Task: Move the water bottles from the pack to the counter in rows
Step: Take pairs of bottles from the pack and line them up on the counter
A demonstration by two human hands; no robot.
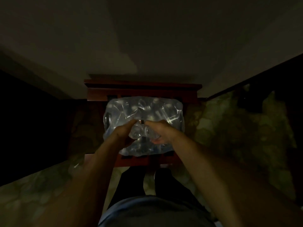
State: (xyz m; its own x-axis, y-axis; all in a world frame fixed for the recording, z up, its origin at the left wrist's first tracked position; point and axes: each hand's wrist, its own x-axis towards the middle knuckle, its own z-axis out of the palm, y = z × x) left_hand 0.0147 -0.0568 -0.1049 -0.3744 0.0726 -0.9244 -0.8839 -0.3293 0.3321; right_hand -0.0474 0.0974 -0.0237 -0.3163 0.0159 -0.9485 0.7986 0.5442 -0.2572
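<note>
The pack [144,125] of water bottles, shrink-wrapped in clear film, sits on a dark red wooden chair [142,89], its seat all but covered by the pack and its back rail against the pale wall [147,38]; the bottles inside show only as rounded caps and glints through the plastic, and none can be seen standing outside it, so the move has, by my reading, not yet started. Both hands meet at the near middle of the pack's top; the left hand [125,133] and the right hand [159,132] each have fingers bunched into the film, which puckers up between them, most likely to tear an opening from which bottles can be lifted; the scene is too dim to say whether the film has given way. The chair probably holds the pack at a height easy to reach while standing. A patterned floor [229,128] lies on either side; dark-clad legs [131,185] stand just before the chair. The counter cannot be made out; no label or writing is legible anywhere.
</note>
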